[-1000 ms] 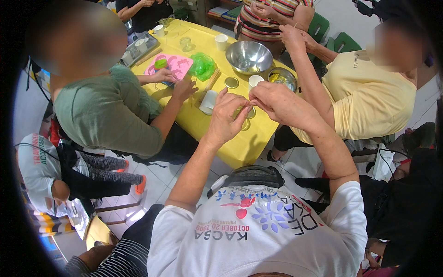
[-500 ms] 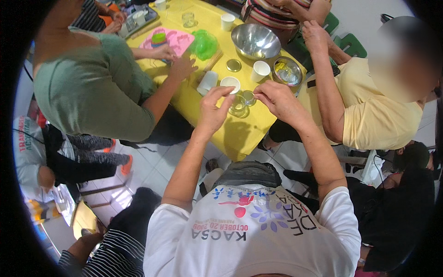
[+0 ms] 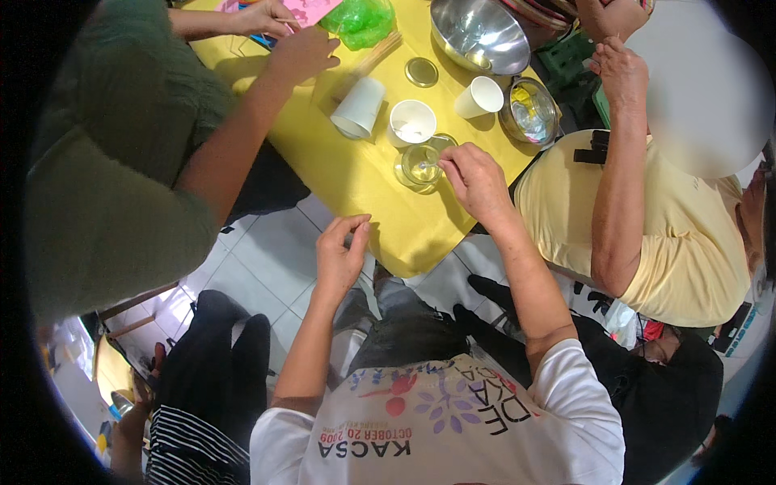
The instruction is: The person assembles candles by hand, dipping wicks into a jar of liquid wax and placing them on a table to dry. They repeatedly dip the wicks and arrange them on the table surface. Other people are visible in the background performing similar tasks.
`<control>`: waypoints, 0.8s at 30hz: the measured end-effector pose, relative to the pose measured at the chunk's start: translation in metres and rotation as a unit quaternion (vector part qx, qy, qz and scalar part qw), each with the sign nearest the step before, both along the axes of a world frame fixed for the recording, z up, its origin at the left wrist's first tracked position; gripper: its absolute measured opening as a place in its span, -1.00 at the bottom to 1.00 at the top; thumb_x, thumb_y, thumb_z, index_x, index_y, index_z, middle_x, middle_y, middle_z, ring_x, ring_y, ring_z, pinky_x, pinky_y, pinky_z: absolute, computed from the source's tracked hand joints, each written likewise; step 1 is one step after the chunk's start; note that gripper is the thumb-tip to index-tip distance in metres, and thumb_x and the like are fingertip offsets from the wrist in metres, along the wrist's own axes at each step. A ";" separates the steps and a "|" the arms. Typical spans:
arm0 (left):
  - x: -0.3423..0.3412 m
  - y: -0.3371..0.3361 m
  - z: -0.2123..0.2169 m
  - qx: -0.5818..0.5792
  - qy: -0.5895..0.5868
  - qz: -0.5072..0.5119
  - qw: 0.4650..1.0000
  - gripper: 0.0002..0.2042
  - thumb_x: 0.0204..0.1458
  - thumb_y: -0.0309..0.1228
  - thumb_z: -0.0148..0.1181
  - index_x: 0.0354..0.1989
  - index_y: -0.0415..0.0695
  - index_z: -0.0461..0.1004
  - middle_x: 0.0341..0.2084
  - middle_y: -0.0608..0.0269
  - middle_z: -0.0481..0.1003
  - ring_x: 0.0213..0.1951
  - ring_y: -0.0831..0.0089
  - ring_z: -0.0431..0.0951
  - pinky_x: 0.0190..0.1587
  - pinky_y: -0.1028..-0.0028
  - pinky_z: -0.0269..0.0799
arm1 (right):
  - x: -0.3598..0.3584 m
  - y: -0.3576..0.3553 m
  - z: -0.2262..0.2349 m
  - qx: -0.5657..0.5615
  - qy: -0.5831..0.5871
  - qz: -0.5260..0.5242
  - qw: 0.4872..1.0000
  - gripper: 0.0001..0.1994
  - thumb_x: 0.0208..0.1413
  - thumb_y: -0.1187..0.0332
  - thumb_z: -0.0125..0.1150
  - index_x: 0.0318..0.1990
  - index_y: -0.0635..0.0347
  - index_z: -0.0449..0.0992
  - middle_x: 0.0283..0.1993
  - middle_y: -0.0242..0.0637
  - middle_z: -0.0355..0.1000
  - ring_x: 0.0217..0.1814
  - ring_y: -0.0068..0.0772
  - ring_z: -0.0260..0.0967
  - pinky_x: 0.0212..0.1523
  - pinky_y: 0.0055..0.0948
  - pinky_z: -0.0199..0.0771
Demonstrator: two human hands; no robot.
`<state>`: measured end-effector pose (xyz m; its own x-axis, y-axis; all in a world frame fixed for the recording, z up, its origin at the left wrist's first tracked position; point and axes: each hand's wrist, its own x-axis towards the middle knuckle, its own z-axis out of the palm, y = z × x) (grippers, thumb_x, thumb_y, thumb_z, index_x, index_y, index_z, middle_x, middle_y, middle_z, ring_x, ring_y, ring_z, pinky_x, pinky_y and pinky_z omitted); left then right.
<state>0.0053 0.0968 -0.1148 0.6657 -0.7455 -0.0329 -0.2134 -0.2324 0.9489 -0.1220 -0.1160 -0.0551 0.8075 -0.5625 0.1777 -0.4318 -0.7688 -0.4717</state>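
Observation:
My right hand (image 3: 478,184) reaches over a small clear glass jar (image 3: 410,179), its thumb and fingertips pinched together at the rim. Whatever they pinch is too small to make out; a tiny pale speck shows inside the jar. My left hand (image 3: 340,257) hangs off the table's near left edge, fingers loosely bent, thumb apart, holding nothing. A second small glass stands just behind the jar, partly hidden by my right hand. Beyond the jar is a white paper cup (image 3: 412,123) with something whitish inside. Left of it, a translucent white container (image 3: 359,107) lies tilted.
On the yellow-covered table (image 3: 388,230) are another white cup (image 3: 479,97), a gold lid (image 3: 421,72), a large steel bowl (image 3: 485,36), a smaller metal bowl (image 3: 529,111), sticks (image 3: 376,56) and a green plastic bag (image 3: 360,23). People stand close at left (image 3: 121,162) and right (image 3: 671,226).
My left hand has drawn back toward me, away from the cups. My right hand has come over the jar. The view has shifted closer to the table's near corner.

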 end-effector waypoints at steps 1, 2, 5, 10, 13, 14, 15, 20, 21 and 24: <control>-0.002 0.002 -0.004 0.011 0.014 0.002 1.000 -0.85 0.06 -0.46 0.19 -0.25 -0.26 0.57 -0.41 0.06 0.55 -0.39 0.30 0.54 -0.29 0.44 0.41 | 0.001 0.000 -0.004 -0.001 -0.004 0.000 1.000 -0.91 0.05 0.39 0.19 -0.31 0.17 0.48 -0.33 -0.17 0.41 -0.22 -0.06 0.38 -0.21 -0.16 0.36; -0.003 0.004 -0.007 0.011 0.011 0.000 1.000 -0.86 0.06 -0.47 0.19 -0.26 -0.26 0.57 -0.42 0.07 0.55 -0.40 0.32 0.54 -0.30 0.45 0.41 | 0.002 0.000 -0.008 -0.001 -0.006 -0.002 1.000 -0.91 0.04 0.39 0.20 -0.32 0.16 0.48 -0.33 -0.18 0.41 -0.21 -0.07 0.38 -0.20 -0.16 0.35; -0.005 0.004 -0.014 0.012 0.008 -0.006 1.000 -0.87 0.06 -0.49 0.18 -0.26 -0.26 0.57 -0.44 0.09 0.53 -0.43 0.35 0.52 -0.33 0.48 0.40 | 0.005 -0.002 -0.018 -0.004 -0.012 -0.009 1.000 -0.92 0.02 0.39 0.21 -0.33 0.15 0.49 -0.34 -0.20 0.39 -0.21 -0.10 0.37 -0.19 -0.16 0.34; -0.004 0.001 -0.018 0.023 0.022 -0.017 0.999 -0.87 0.07 -0.49 0.17 -0.26 -0.27 0.57 -0.45 0.10 0.52 -0.45 0.38 0.51 -0.35 0.49 0.39 | 0.007 -0.005 -0.025 -0.009 -0.025 -0.004 1.000 -0.92 0.02 0.39 0.22 -0.34 0.14 0.49 -0.37 -0.22 0.37 -0.25 -0.10 0.36 -0.20 -0.18 0.32; -0.003 -0.002 -0.019 0.024 0.027 -0.027 0.999 -0.86 0.08 -0.49 0.17 -0.24 -0.27 0.56 -0.44 0.10 0.52 -0.44 0.40 0.51 -0.34 0.49 0.40 | 0.009 -0.005 -0.025 -0.016 -0.031 0.003 0.999 -0.93 0.02 0.39 0.22 -0.35 0.14 0.49 -0.36 -0.24 0.37 -0.26 -0.12 0.36 -0.22 -0.20 0.31; -0.002 -0.003 -0.019 0.025 0.018 -0.031 0.999 -0.86 0.08 -0.49 0.17 -0.24 -0.28 0.56 -0.44 0.10 0.52 -0.44 0.40 0.51 -0.34 0.49 0.40 | 0.009 -0.004 -0.025 -0.019 -0.034 0.007 0.999 -0.93 0.02 0.39 0.22 -0.35 0.14 0.49 -0.36 -0.25 0.37 -0.27 -0.12 0.36 -0.22 -0.21 0.31; -0.001 -0.005 -0.019 0.023 0.013 -0.034 0.999 -0.85 0.09 -0.49 0.17 -0.23 -0.28 0.56 -0.44 0.10 0.52 -0.44 0.41 0.51 -0.34 0.49 0.40 | 0.010 -0.003 -0.024 -0.022 -0.038 0.011 0.999 -0.93 0.02 0.39 0.22 -0.36 0.15 0.49 -0.36 -0.25 0.37 -0.28 -0.13 0.36 -0.23 -0.21 0.30; 0.003 -0.012 -0.019 0.032 0.011 -0.041 0.999 -0.85 0.08 -0.49 0.17 -0.23 -0.30 0.56 -0.43 0.09 0.53 -0.43 0.40 0.52 -0.33 0.49 0.41 | 0.008 0.002 -0.018 -0.021 -0.031 0.006 0.999 -0.93 0.03 0.39 0.22 -0.36 0.14 0.49 -0.38 -0.26 0.36 -0.31 -0.16 0.35 -0.24 -0.25 0.30; 0.004 -0.013 -0.019 0.030 0.009 -0.039 0.999 -0.85 0.08 -0.49 0.17 -0.23 -0.30 0.56 -0.43 0.09 0.53 -0.43 0.39 0.52 -0.33 0.49 0.41 | 0.008 0.003 -0.018 -0.021 -0.031 0.006 0.999 -0.93 0.03 0.38 0.22 -0.36 0.13 0.49 -0.38 -0.26 0.36 -0.31 -0.16 0.35 -0.24 -0.25 0.30; 0.006 -0.017 -0.020 0.023 -0.002 -0.043 0.999 -0.85 0.08 -0.50 0.17 -0.23 -0.30 0.56 -0.44 0.07 0.53 -0.42 0.38 0.53 -0.33 0.48 0.42 | 0.006 0.004 -0.020 -0.023 -0.025 0.002 0.999 -0.93 0.03 0.38 0.22 -0.36 0.14 0.49 -0.38 -0.27 0.36 -0.32 -0.17 0.35 -0.24 -0.26 0.29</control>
<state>0.0112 0.0803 -0.1348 0.5991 -0.7980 -0.0656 -0.2388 -0.2563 0.9366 -0.1156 -0.1122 -0.0753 0.7989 -0.5502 0.2432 -0.4063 -0.7916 -0.4564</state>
